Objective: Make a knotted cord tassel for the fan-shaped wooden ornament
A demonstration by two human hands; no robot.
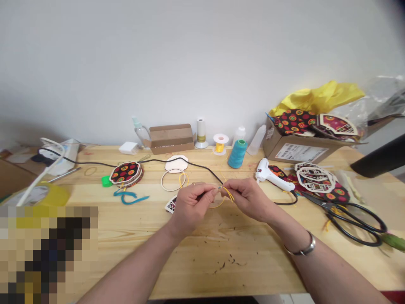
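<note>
Both my hands meet above the middle of the wooden table. My left hand is closed in a pinch on one end of a thin yellow cord. My right hand pinches the same cord from the other side, fingertips almost touching. A loop of the cord hangs below, between the hands. A small patterned piece lies on the table under my left hand, partly hidden. A metal bracelet is on my right wrist.
Black scissors and a white glue gun lie to the right. A cardboard box of patterned fabric stands at the back right. Teal thread spool, yellow cord spool, wooden ring, stacked fabric pieces and a black cable are behind.
</note>
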